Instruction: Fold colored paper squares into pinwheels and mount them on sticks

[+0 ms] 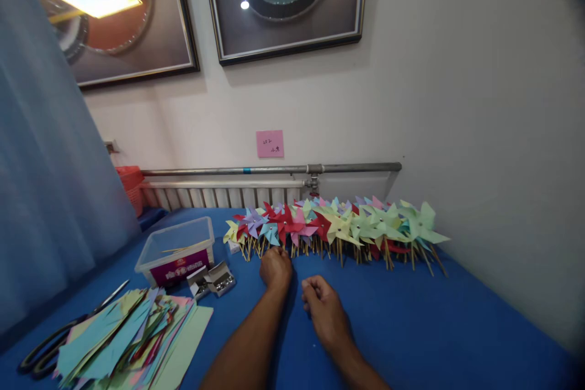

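Observation:
A long row of paper pinwheels [338, 225] in red, blue, yellow, green and pink lies on wooden sticks along the far edge of the blue table [411, 323]. My left hand [275, 268] reaches forward with curled fingers to the sticks of the red and blue pinwheels near the row's left part; whether it grips a stick is hidden. My right hand [322, 304] rests on the cloth just behind it, loosely closed, holding nothing I can see.
A clear plastic box [178, 250] with a purple label stands at the left, two small open boxes of pins [212, 280] beside it. A stack of cut coloured paper [132, 341] and black scissors [50, 347] lie near left. A radiator and wall lie behind.

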`<state>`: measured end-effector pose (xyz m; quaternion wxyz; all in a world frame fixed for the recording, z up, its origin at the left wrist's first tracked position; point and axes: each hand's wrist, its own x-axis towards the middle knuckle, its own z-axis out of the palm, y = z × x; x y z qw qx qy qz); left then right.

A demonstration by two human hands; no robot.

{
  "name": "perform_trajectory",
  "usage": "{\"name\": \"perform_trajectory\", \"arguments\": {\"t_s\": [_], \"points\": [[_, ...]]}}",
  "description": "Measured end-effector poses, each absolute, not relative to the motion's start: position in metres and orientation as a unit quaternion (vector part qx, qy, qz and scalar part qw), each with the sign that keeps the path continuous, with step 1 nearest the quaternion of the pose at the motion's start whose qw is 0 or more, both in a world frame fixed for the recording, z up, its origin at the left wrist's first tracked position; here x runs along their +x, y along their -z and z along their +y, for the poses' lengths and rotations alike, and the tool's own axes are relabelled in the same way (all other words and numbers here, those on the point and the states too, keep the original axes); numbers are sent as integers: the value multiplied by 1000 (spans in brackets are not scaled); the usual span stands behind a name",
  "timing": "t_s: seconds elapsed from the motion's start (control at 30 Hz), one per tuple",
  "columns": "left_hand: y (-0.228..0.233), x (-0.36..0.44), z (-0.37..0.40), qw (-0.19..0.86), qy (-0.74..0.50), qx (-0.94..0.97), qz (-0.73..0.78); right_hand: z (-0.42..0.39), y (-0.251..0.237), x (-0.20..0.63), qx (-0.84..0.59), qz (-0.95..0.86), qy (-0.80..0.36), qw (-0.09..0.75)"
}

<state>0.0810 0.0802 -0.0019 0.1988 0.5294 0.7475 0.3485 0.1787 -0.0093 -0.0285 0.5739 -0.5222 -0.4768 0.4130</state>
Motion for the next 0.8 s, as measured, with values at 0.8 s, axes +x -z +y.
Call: {"name": "perform_trajectory", "arguments": {"t_s": [0.8], "points": [[17, 43, -38, 135, -164, 859, 466, -24, 25, 173, -535, -595, -314, 511]]}}
